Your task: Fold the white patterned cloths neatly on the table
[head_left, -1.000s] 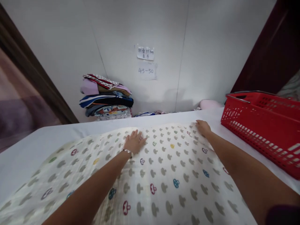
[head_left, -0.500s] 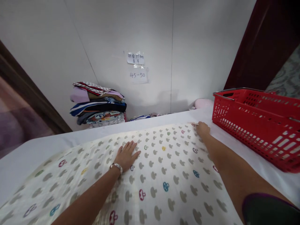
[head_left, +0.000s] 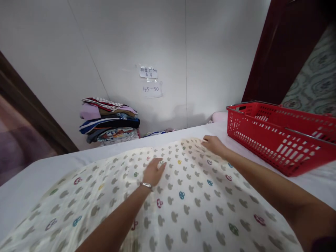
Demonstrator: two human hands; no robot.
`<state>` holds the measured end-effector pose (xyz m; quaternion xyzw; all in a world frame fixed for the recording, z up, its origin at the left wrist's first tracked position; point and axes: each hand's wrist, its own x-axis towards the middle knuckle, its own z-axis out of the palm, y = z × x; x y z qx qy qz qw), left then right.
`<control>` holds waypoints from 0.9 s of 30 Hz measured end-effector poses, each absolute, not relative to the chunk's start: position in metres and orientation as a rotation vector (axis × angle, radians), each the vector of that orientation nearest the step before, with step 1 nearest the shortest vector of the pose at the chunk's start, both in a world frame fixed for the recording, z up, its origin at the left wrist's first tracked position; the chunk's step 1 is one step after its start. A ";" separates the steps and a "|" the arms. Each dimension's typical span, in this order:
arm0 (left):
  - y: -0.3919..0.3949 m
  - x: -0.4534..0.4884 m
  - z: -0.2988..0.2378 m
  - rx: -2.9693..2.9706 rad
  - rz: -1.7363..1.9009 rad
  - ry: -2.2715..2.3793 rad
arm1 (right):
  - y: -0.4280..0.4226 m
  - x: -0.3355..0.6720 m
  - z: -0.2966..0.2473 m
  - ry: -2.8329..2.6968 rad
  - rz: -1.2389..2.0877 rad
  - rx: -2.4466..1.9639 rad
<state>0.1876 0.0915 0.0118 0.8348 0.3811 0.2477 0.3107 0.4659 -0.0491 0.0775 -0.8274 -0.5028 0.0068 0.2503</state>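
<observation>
A cream cloth (head_left: 181, 182) printed with grey and coloured mushrooms lies spread over the white-covered table. At its far right corner, my right hand (head_left: 213, 144) pinches the edge and holds it slightly raised. My left hand (head_left: 153, 171) is over the middle of the cloth, fingers extended and thumb apart; whether it presses on the fabric I cannot tell. A bracelet (head_left: 146, 184) circles the left wrist. Soft creases run through the cloth near the left forearm.
To the right, a red plastic basket (head_left: 257, 131) with metal handles stands on the white tablecloth (head_left: 34, 175). Behind the table's far edge rises a stack of folded fabrics (head_left: 110, 120). Handwritten paper signs (head_left: 152, 89) are taped to the wall, and a brown curtain (head_left: 39, 115) hangs at left.
My right hand has drawn the cloth's far right corner leftward and lifted it a little. My left hand has shifted right across the cloth. The view has turned slightly right.
</observation>
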 end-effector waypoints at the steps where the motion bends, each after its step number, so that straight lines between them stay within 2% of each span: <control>1: 0.068 0.197 0.017 1.962 0.630 0.931 | -0.058 0.440 0.077 -1.472 0.087 -2.139; 4: 0.002 0.214 0.022 1.201 0.473 0.740 | -0.080 0.386 0.068 -1.888 0.559 -1.668; 6: -0.026 0.213 0.018 0.876 0.441 0.751 | -0.085 0.387 0.063 -1.873 0.664 -1.587; 10: -0.040 0.192 0.008 0.626 0.505 0.991 | -0.075 0.459 0.057 -1.299 0.282 -2.204; 16: -0.038 0.180 0.003 0.744 0.527 0.982 | -0.046 0.535 0.033 -1.020 0.265 -2.646; 21: -0.040 0.183 -0.001 0.795 0.554 1.007 | -0.019 0.535 0.026 -1.073 0.265 -2.658; 27: -0.042 0.173 0.011 0.832 0.548 1.054 | -0.041 0.452 0.068 -1.370 0.006 -2.433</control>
